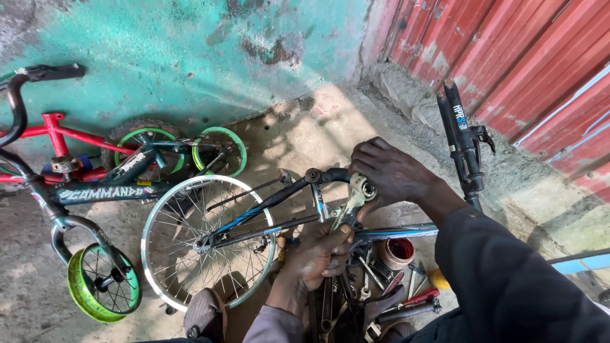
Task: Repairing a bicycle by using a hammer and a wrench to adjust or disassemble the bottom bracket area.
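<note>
1. Bicycle frame [298,203]: lies on its side on the concrete floor [305,133], near the middle of the floor and just above the pile of tools; its crank housing [363,188] is at the upper right end.
2. Wrench [348,213]: flat steel, its head set on the crank housing, its handle slanting down to the left.
3. Left hand [321,254]: fingers closed around the lower handle of the wrench.
4. Right hand [391,171]: closed over the crank housing from above, steadying it.
5. Handling, judged: the wrench is probably stiff, fairly heavy and possibly greasy, so slippery; best taken far down the handle for leverage. The frame looks rigid and awkward, likely to roll, so it is best held at the housing.
6. Count, wheels: one large spoked wheel [206,241] on the frame; three small green-tyred wheels [105,282] on the small bicycles [95,184] at the left edge of the floor, along the green wall [159,57].
7. Count, other: two small bicycles; one suspension fork [464,146] standing by the red metal door [527,70]; one small round tin [397,251]; loose tools [381,286] in a pile at the lower edge, too tangled to count.
</note>
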